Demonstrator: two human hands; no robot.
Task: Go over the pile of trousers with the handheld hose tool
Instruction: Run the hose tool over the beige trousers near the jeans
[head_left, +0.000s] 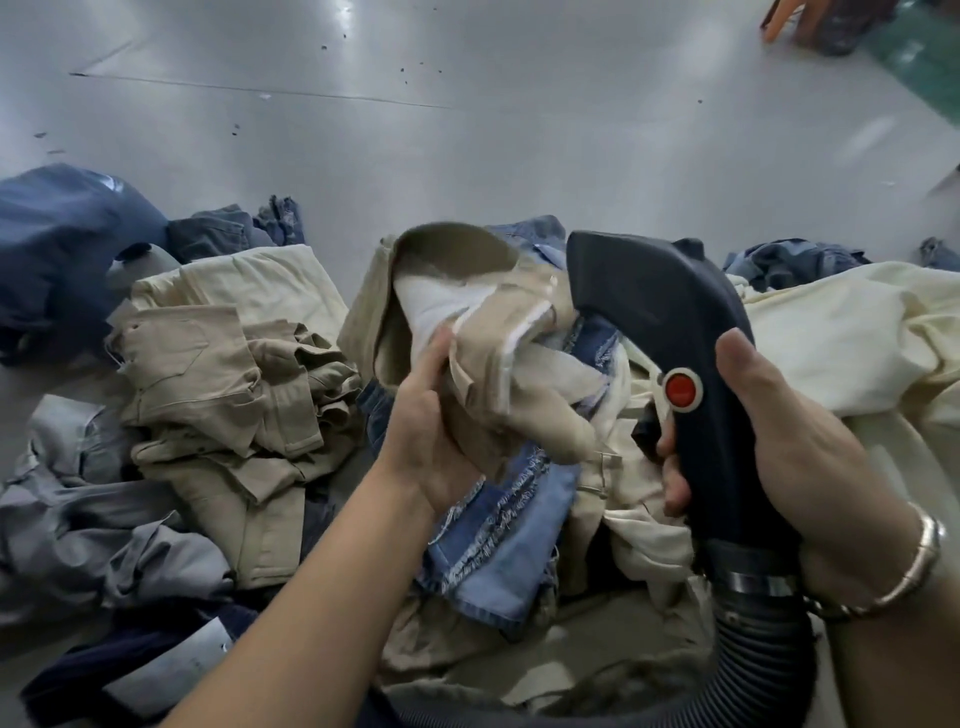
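While gripping: L hand (423, 431) trousers (493, 332), R hand (795, 431) tool (670, 312)

We recorded a black hose tool (670, 332) with a red, white-ringed button (681, 389) and black ribbed hose (753, 670); khaki trousers (498, 332) lined white; frayed blue denim (498, 525); cream cloth (841, 338); a silver bangle (924, 561); a glossy grey floor (467, 104).

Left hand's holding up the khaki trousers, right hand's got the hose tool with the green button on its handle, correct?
Not quite: the button is red, as the head view shows. The left hand does hold up the khaki trousers, and the right hand grips the hose tool.
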